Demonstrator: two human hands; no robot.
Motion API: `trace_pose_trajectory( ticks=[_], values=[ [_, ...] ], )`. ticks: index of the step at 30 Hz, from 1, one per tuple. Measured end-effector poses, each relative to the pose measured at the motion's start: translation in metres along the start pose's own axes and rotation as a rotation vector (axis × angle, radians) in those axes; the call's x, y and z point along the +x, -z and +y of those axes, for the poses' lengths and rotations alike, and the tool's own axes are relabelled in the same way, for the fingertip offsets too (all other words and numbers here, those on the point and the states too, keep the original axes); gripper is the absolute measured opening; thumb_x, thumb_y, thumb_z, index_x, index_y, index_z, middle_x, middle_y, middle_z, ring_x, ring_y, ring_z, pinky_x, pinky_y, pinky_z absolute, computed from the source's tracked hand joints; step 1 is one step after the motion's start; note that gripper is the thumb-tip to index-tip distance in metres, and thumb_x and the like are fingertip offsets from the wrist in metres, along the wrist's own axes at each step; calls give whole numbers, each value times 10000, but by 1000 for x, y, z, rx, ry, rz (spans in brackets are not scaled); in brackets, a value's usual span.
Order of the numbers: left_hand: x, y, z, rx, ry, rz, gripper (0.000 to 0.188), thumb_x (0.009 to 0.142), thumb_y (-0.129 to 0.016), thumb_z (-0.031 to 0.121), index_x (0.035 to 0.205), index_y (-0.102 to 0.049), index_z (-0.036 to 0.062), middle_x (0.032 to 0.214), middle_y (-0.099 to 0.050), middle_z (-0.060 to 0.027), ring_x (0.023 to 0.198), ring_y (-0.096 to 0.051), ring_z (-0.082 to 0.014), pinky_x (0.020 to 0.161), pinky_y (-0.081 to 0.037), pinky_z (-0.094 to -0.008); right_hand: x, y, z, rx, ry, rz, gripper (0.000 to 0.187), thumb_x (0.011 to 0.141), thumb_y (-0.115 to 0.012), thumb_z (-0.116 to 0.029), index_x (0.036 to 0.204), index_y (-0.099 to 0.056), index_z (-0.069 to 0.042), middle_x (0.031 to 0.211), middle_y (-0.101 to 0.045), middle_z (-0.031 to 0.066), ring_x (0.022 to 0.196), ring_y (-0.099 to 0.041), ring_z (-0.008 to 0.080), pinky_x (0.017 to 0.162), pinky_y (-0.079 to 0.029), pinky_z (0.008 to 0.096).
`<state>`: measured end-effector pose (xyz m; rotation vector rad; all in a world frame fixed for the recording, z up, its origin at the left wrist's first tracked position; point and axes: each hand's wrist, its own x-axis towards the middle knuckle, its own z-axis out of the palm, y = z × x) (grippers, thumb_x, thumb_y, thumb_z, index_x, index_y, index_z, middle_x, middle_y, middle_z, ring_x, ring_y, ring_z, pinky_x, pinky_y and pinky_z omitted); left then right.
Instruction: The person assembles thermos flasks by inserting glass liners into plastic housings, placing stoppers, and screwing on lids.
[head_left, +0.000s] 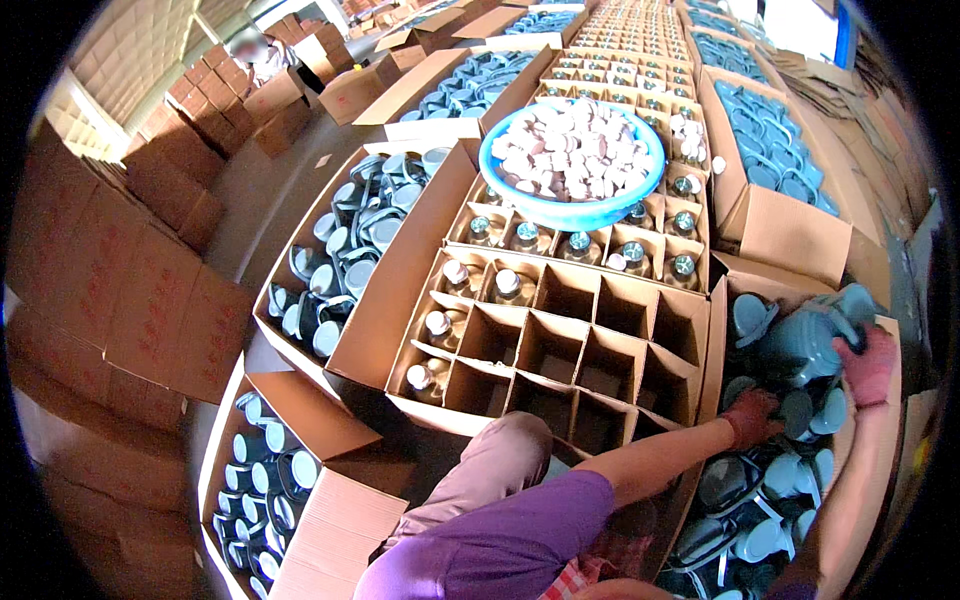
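My right hand (868,368), in a red glove, grips the end of a blue-grey thermos jug (800,345) that lies tilted in the open carton at the right. Lower and to the left, my red-gloved left hand (752,418) reaches into the same carton, fingers curled beside a dark round lid (796,412). What those fingers hold is hidden. More jugs with pale lids and handles (762,540) fill the near part of this carton. Left of it stands a divided carton (545,375) with several white-capped glass bottles (508,285) along its left and far cells.
A blue basin (570,213) heaped with white round pieces rests on another divided carton of glass bottles (580,245). Open cartons of jugs (340,240) line both sides. Stacked brown cartons (130,320) rise at the left. Another person (265,62) is far back.
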<state>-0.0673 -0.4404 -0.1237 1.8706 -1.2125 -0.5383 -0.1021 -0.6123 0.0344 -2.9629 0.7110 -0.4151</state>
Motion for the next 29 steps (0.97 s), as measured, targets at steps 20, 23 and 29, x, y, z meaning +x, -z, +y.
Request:
trace_pose_trajectory(
  ticks=[20, 23, 29],
  values=[
    [-267, 194, -79, -1531, 64, 514, 303, 931, -428, 273, 1067, -570, 43, 956, -626, -64, 826, -607, -155, 761, -497, -300, -275, 87, -278, 419, 797, -663, 405, 615, -736, -297, 929, -620, -68, 762, -617, 136, 723, -599, 294, 680, -449, 379],
    [-311, 195, -117, -1908, -31, 379, 356, 946, -372, 277, 1157, -525, 35, 1054, -606, -86, 953, -576, -178, 879, -447, -329, -297, 55, -302, 413, 950, -482, 345, 611, -748, -243, 868, -629, -46, 698, -620, 128, 634, -619, 267, 607, -489, 355],
    [-353, 170, -127, -1647, -430, 641, 331, 949, -344, 330, 1177, -496, 144, 1209, -521, -76, 1080, -486, -215, 974, -355, -336, -295, 85, -335, 1015, 67, -363, 345, 694, -735, -245, 944, -602, -48, 857, -621, 107, 834, -599, 196, 749, -484, 343]
  ],
)
